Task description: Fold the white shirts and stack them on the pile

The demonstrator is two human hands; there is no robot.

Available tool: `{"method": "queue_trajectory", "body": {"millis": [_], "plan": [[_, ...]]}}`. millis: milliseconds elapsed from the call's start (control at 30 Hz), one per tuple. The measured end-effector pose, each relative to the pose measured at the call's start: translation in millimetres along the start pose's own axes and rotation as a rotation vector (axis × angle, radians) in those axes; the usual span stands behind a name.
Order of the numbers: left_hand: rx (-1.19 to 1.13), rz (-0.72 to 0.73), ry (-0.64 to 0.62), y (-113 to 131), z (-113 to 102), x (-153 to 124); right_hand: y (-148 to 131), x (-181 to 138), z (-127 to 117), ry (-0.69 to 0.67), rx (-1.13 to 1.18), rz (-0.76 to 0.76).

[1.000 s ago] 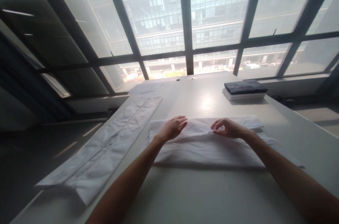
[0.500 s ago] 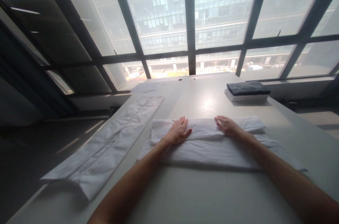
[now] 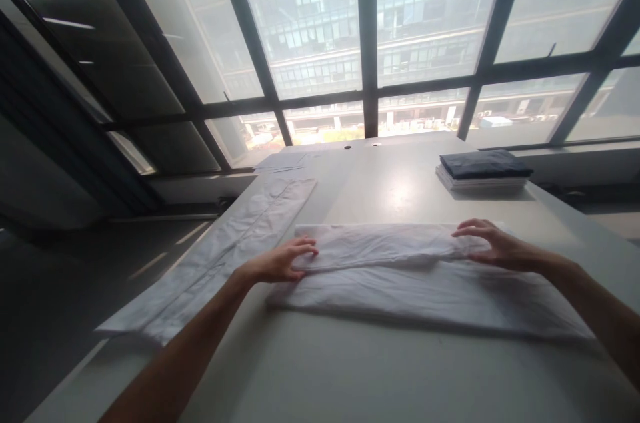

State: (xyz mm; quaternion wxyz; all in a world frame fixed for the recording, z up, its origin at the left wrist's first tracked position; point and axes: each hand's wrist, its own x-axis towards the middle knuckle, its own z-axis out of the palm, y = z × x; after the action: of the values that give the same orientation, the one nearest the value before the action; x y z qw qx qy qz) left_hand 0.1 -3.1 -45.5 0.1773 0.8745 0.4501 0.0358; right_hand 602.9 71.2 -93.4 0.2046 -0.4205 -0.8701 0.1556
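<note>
Near opposite ends of folded white cloth (image 3: 383, 246), hands (image 3: 281, 262) (image 3: 503, 248) turned inward, loosely curved, whether gripping unclear

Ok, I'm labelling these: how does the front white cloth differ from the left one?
The front cloth lies crosswise on the table; the left cloth runs away along its left edge. The front cloth shows a folded band along its far side; the left cloth, a line down its length. Both are white and wrinkled.
</note>
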Motion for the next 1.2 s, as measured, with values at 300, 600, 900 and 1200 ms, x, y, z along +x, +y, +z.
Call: {"method": "queue_trajectory", "body": {"millis": [300, 600, 900, 1200], "plan": [[-0.175, 0.08, 0.322, -25.3, -28.1, 27.9, 18.3, -12.2, -7.7, 0.107, -0.003, 0.011], [0.169, -0.313, 0.752, -45.5, -74.0, 140.6, 35.6, 69.4, -36.1, 0.344, -0.104, 0.368], [0.075, -0.009, 0.506, -3.1, -5.9, 148.1, -17.6, 91.8, 22.0, 0.584, -0.402, 0.063], [-0.197, 0.228, 0.263, 27.2, 9.6, 133.7, -83.0, 114.4, 73.8, 0.22, -0.098, -0.222]]}}
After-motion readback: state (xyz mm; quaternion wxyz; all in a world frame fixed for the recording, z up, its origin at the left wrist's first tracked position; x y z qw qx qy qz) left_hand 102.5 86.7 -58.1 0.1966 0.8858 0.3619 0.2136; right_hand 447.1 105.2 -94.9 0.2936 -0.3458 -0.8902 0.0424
